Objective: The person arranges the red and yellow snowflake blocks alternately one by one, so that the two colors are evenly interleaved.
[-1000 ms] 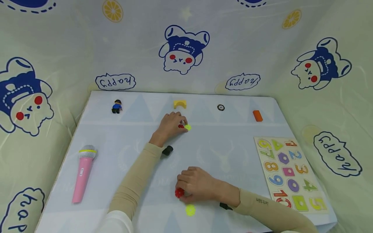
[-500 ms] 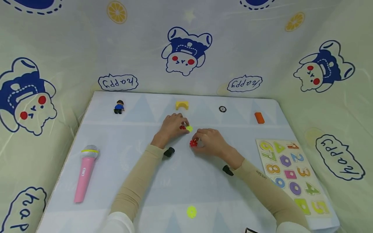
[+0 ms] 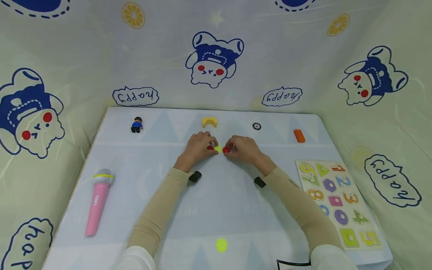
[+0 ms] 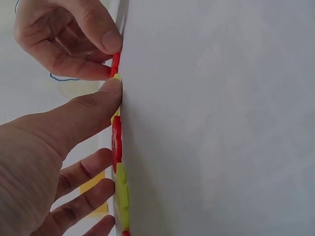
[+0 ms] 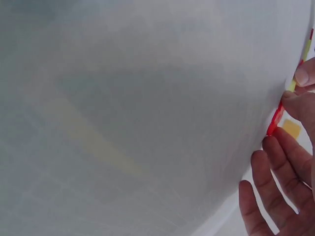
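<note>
Near the table's middle, my left hand (image 3: pixel 198 148) pinches a yellow-green notched plastic disc (image 3: pixel 218 149). That disc belongs to a chain of alternating discs; in the left wrist view another red disc (image 4: pixel 116 141) and a yellow-green disc (image 4: pixel 122 196) follow behind the thumb. Opposite it, my right hand (image 3: pixel 245 150) holds a red notched disc (image 3: pixel 226 150) between thumb and fingers. In the left wrist view this red disc (image 4: pixel 114 64) meets the yellow-green one edge to edge; whether their slots interlock cannot be told. Much of the chain is hidden by the left hand in the head view.
A loose yellow-green disc (image 3: pixel 221 245) lies near the front. Along the back stand a toy figure (image 3: pixel 136 125), a yellow arch block (image 3: pixel 209 122), a small wheel (image 3: pixel 257 126) and an orange block (image 3: pixel 299 135). A pink microphone (image 3: pixel 98 202) is left, a number board (image 3: pixel 305 187) right.
My right hand has carried the red disc from near the front of the table, away from the loose yellow-green disc, up to the left hand's chain. The left hand has stayed nearly still.
</note>
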`<state>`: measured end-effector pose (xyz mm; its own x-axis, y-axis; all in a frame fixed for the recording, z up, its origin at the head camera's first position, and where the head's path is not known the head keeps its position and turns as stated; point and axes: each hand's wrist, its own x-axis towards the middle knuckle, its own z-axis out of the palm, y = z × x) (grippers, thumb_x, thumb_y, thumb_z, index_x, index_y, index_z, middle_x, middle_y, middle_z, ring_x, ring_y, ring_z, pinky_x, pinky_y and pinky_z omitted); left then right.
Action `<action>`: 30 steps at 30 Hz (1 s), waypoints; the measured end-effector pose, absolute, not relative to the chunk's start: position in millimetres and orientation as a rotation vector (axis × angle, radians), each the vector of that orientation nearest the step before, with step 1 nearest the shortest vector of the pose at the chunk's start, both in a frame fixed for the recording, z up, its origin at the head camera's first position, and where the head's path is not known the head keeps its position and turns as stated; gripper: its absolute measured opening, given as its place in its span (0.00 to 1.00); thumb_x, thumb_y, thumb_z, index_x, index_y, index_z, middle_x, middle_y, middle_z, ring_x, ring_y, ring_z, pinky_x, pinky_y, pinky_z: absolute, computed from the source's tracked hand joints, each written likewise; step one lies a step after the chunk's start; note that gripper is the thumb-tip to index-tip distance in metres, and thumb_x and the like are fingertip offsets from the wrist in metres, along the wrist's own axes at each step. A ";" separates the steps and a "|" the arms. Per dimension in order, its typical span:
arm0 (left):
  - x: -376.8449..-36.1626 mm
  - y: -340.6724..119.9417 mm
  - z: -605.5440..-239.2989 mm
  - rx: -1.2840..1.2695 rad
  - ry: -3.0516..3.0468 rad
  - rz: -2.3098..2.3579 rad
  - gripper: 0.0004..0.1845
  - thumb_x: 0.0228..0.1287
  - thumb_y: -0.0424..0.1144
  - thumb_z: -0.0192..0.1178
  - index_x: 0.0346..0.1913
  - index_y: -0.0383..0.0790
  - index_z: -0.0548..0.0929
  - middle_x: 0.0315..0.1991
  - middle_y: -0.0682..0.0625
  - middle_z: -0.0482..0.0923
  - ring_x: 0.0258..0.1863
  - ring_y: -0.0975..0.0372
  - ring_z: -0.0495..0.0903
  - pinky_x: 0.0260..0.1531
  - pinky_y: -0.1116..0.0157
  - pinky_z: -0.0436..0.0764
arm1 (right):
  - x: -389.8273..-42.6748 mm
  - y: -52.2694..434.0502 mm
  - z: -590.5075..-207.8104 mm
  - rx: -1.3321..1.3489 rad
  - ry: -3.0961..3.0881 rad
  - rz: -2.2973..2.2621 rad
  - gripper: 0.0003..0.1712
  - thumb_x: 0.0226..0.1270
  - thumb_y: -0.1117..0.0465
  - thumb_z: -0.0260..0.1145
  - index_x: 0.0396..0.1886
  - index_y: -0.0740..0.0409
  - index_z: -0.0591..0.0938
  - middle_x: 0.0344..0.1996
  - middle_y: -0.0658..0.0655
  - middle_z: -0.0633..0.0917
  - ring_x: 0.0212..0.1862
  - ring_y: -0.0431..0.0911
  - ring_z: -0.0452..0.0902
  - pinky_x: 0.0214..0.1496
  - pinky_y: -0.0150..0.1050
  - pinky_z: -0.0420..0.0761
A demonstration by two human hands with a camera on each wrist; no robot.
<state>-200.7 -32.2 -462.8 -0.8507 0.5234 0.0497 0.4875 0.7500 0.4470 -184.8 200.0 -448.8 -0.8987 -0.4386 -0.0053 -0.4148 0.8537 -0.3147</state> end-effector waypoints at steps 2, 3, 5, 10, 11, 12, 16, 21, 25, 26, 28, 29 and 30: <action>-200.6 -31.5 -461.9 0.831 2.864 0.706 0.16 0.68 0.50 0.77 0.53 0.48 0.92 0.50 0.47 0.84 0.55 0.51 0.81 0.59 0.50 0.78 | -185.1 200.5 -447.3 -0.677 2.942 -0.471 0.14 0.67 0.51 0.82 0.45 0.54 0.92 0.39 0.51 0.90 0.39 0.45 0.82 0.44 0.42 0.82; -200.7 -31.2 -461.6 0.833 2.863 0.710 0.16 0.68 0.50 0.77 0.53 0.48 0.92 0.50 0.47 0.84 0.55 0.51 0.81 0.59 0.50 0.78 | -185.0 200.9 -446.9 -0.675 2.944 -0.470 0.14 0.67 0.51 0.82 0.45 0.54 0.92 0.39 0.51 0.90 0.39 0.45 0.82 0.44 0.42 0.82; -200.8 -30.4 -461.0 0.834 2.859 0.718 0.16 0.68 0.50 0.77 0.53 0.48 0.92 0.50 0.47 0.84 0.55 0.51 0.81 0.59 0.50 0.78 | -184.8 202.0 -446.5 -0.673 2.947 -0.474 0.14 0.67 0.51 0.82 0.45 0.54 0.92 0.39 0.50 0.90 0.39 0.45 0.83 0.44 0.41 0.82; -202.3 -28.8 -460.7 0.830 2.842 0.719 0.16 0.69 0.50 0.77 0.54 0.48 0.92 0.51 0.47 0.84 0.55 0.51 0.80 0.60 0.49 0.77 | -183.5 204.7 -446.4 -0.654 2.945 -0.511 0.15 0.67 0.51 0.82 0.46 0.54 0.93 0.39 0.50 0.91 0.40 0.45 0.84 0.45 0.42 0.83; -202.9 -28.6 -460.7 0.826 2.837 0.714 0.16 0.69 0.50 0.77 0.54 0.48 0.92 0.51 0.47 0.84 0.55 0.51 0.80 0.61 0.49 0.77 | -183.4 205.1 -446.6 -0.648 2.939 -0.515 0.16 0.67 0.50 0.82 0.46 0.54 0.93 0.40 0.51 0.91 0.41 0.45 0.84 0.46 0.42 0.84; -203.5 -28.5 -460.6 0.824 2.832 0.707 0.16 0.69 0.50 0.77 0.54 0.48 0.92 0.52 0.47 0.84 0.55 0.51 0.80 0.61 0.49 0.77 | -183.0 205.2 -446.5 -0.642 2.933 -0.523 0.16 0.67 0.50 0.82 0.47 0.55 0.93 0.40 0.51 0.91 0.42 0.45 0.84 0.46 0.43 0.84; -205.7 -27.6 -459.7 0.824 2.810 0.668 0.20 0.68 0.50 0.78 0.57 0.46 0.89 0.53 0.47 0.83 0.56 0.51 0.79 0.63 0.49 0.76 | -181.2 205.6 -445.8 -0.597 2.893 -0.547 0.19 0.68 0.51 0.82 0.53 0.56 0.93 0.43 0.52 0.91 0.44 0.46 0.84 0.50 0.43 0.85; -206.3 -22.5 -459.0 0.838 2.796 0.652 0.26 0.66 0.52 0.79 0.60 0.44 0.86 0.54 0.46 0.83 0.58 0.51 0.79 0.65 0.48 0.76 | -176.0 206.4 -443.3 -0.557 2.842 -0.578 0.25 0.67 0.53 0.82 0.59 0.59 0.91 0.48 0.55 0.91 0.48 0.49 0.85 0.56 0.46 0.85; -206.7 -13.2 -459.2 0.881 2.796 0.633 0.26 0.66 0.54 0.78 0.61 0.46 0.86 0.56 0.46 0.82 0.61 0.51 0.79 0.66 0.48 0.76 | -165.8 211.1 -439.7 -0.554 2.834 -0.564 0.26 0.66 0.53 0.83 0.59 0.60 0.90 0.48 0.55 0.91 0.50 0.49 0.86 0.58 0.46 0.86; -206.5 -11.0 -459.5 0.891 2.794 0.627 0.26 0.66 0.55 0.78 0.61 0.46 0.87 0.56 0.46 0.82 0.61 0.51 0.79 0.65 0.48 0.76 | -161.6 212.3 -439.3 -0.557 2.829 -0.562 0.26 0.66 0.52 0.84 0.59 0.60 0.90 0.48 0.55 0.91 0.50 0.49 0.86 0.58 0.46 0.86; -206.2 -7.5 -460.1 0.904 2.796 0.618 0.24 0.67 0.55 0.78 0.60 0.47 0.88 0.55 0.47 0.82 0.60 0.51 0.79 0.65 0.48 0.76 | -151.2 214.2 -438.6 -0.578 2.820 -0.555 0.25 0.65 0.52 0.84 0.56 0.59 0.90 0.47 0.54 0.91 0.49 0.47 0.86 0.58 0.45 0.86; -206.1 -6.1 -460.1 0.905 2.798 0.619 0.24 0.67 0.55 0.78 0.59 0.48 0.88 0.55 0.47 0.82 0.60 0.51 0.79 0.65 0.49 0.76 | -145.1 215.0 -438.4 -0.604 2.818 -0.544 0.24 0.65 0.51 0.84 0.55 0.59 0.90 0.45 0.53 0.91 0.48 0.46 0.86 0.57 0.44 0.86; -206.1 -5.0 -459.9 0.906 2.805 0.617 0.23 0.66 0.55 0.78 0.58 0.49 0.89 0.55 0.47 0.82 0.59 0.51 0.79 0.64 0.49 0.76 | -138.5 215.3 -438.2 -0.635 2.813 -0.533 0.23 0.65 0.51 0.84 0.54 0.58 0.90 0.44 0.52 0.91 0.47 0.45 0.86 0.56 0.43 0.87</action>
<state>-206.1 -5.0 -459.9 -0.8111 0.5849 0.0015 0.5316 0.7361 0.4190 -138.5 215.3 -438.2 -0.8855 -0.4488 -0.1207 -0.3735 0.8417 -0.3899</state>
